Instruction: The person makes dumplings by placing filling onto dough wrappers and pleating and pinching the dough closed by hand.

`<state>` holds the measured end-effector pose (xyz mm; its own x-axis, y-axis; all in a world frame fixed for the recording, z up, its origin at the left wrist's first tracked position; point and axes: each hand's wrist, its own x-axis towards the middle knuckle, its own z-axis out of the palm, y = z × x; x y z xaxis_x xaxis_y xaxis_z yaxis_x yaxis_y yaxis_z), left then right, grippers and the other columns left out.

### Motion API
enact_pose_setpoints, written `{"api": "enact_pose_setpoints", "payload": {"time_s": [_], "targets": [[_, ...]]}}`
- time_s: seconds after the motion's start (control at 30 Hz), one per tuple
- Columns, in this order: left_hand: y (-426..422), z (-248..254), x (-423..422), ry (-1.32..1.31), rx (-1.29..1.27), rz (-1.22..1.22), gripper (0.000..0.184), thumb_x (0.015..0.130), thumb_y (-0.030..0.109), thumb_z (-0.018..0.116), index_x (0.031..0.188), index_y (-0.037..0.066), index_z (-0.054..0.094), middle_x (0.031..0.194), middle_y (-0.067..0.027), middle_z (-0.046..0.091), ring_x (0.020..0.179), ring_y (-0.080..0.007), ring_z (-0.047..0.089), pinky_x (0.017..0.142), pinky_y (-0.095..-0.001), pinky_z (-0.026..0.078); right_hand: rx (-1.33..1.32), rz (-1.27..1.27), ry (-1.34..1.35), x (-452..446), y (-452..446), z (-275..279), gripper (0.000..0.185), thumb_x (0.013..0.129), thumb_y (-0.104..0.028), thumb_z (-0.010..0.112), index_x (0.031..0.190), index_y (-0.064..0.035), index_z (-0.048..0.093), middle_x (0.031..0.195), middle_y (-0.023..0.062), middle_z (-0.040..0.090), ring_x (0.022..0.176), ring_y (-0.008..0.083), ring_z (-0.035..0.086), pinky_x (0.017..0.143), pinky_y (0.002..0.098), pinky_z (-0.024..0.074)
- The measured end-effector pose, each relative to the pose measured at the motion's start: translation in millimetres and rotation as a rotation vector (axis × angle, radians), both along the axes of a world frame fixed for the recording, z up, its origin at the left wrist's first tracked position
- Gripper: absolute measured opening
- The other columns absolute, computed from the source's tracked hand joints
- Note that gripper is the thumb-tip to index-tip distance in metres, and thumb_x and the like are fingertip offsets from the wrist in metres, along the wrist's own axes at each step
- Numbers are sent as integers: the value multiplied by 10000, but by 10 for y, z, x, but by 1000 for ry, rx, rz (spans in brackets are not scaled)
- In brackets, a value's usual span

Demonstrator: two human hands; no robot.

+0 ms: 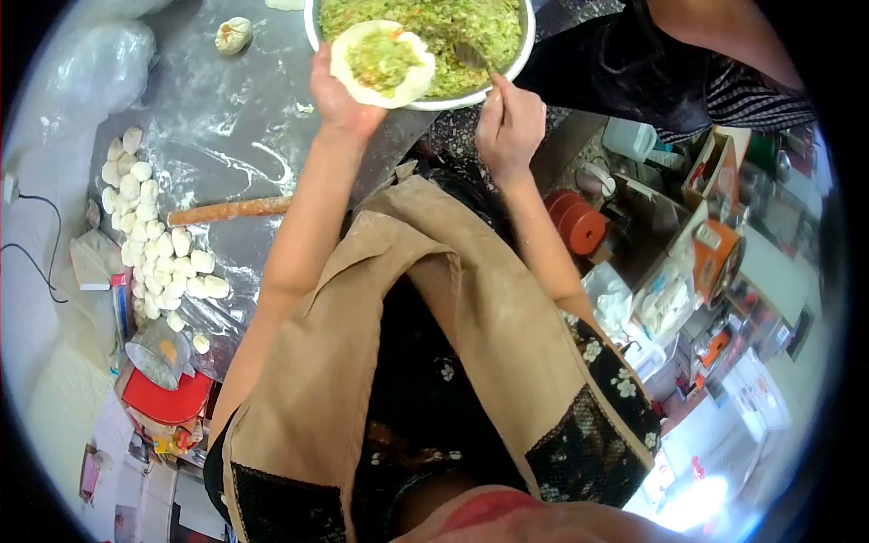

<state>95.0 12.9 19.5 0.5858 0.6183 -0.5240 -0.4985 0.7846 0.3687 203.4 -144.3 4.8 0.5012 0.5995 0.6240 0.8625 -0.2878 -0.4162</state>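
On my left hand (346, 107) rests a round dough wrapper (409, 89), with a mound of green chopped filling (373, 60) in its middle. My fingers curl under and around its edge. My right hand (511, 128) grips the handle of a spoon (471, 56), whose head sits in the filling inside a large white-rimmed bowl (434, 105). The wrapper is held over the bowl's near left edge. To the left on the floured table (217, 118) lie a wooden rolling pin (231, 211) and a heap of small dough pieces (163, 262).
A filled, closed bun (233, 35) sits at the table's far side. A clear plastic bag (104, 63) is at the far left, and a metal container (161, 351) stands by the dough pieces. Another person's dark clothing (588, 68) is close to the bowl's right.
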Motion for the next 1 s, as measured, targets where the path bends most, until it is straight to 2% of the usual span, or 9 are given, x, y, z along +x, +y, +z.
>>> {"api": "enact_pose_setpoints", "payload": {"time_s": [0.23, 0.33, 0.4, 0.43, 0.53, 0.7, 0.8, 0.83, 1.0], "targets": [[46, -4, -217, 61, -21, 53, 597, 928, 422, 249, 1300, -20, 399, 1323, -200, 442, 1228, -376, 414, 1055, -510, 300, -53, -90, 279, 39, 247, -428, 168, 849, -136, 536, 855, -16, 653, 760, 159, 641, 680, 296, 628, 640, 328, 497], [40, -44, -262, 36, -41, 36, 603, 927, 428, 252, 1304, -21, 395, 1334, -203, 430, 1234, -378, 406, 1057, -513, 296, -39, -87, 367, -41, 305, -438, 194, 870, -133, 507, 872, -7, 654, 714, 133, 653, 616, 241, 629, 615, 300, 493], [36, -57, -277, 27, -49, 31, 607, 927, 432, 253, 1303, -22, 396, 1333, -203, 431, 1233, -379, 406, 1055, -514, 297, 60, -225, 852, -2, 321, -439, 181, 854, -111, 503, 892, 3, 639, 732, 153, 657, 637, 227, 635, 632, 327, 495], [35, -66, -277, 16, -59, 24, 611, 927, 437, 253, 1302, -24, 396, 1332, -203, 432, 1232, -380, 407, 1054, -515, 297, 133, -239, 967, 54, 326, -433, 221, 877, -120, 474, 889, 27, 638, 695, 126, 659, 601, 167, 617, 609, 291, 487], [34, -96, -244, -26, -45, 4, 606, 926, 438, 256, 1304, -15, 396, 1330, -199, 434, 1229, -378, 411, 1048, -517, 304, 250, -220, 1099, 110, 287, -302, 238, 892, -121, 465, 894, 46, 635, 707, 103, 657, 630, 150, 618, 607, 266, 487], [-45, -16, -98, -8, -46, 2, 584, 920, 426, 264, 1301, 6, 402, 1317, -189, 448, 1215, -364, 428, 1037, -517, 320, 360, -96, 820, -175, 267, 286, 219, 909, -70, 456, 972, 58, 622, 768, 94, 653, 662, 123, 590, 650, 236, 472], [-82, 57, -3, -61, -35, 8, 570, 923, 407, 256, 1288, -2, 410, 1282, -182, 479, 1193, -345, 448, 1021, -503, 345, 132, 216, 55, -265, 184, 188, 212, 794, -14, 572, 991, 6, 648, 811, 96, 631, 682, 209, 572, 638, 307, 454], [-71, 45, 29, -64, -35, 9, 570, 923, 407, 256, 1288, -2, 410, 1282, -182, 479, 1193, -345, 448, 1021, -503, 345, 59, 251, -36, -329, 185, 172, 249, 771, -66, 606, 1015, -36, 647, 810, 53, 599, 714, 211, 562, 625, 338, 414], [-45, 26, 105, -140, -4, 87, 555, 931, 397, 241, 1256, -8, 436, 1236, -174, 511, 1149, -327, 482, 1016, -470, 355, 58, 267, -149, -405, 221, -40, 258, 774, -124, 647, 1021, -53, 662, 875, 42, 595, 765, 204, 557, 642, 321, 402]]}}
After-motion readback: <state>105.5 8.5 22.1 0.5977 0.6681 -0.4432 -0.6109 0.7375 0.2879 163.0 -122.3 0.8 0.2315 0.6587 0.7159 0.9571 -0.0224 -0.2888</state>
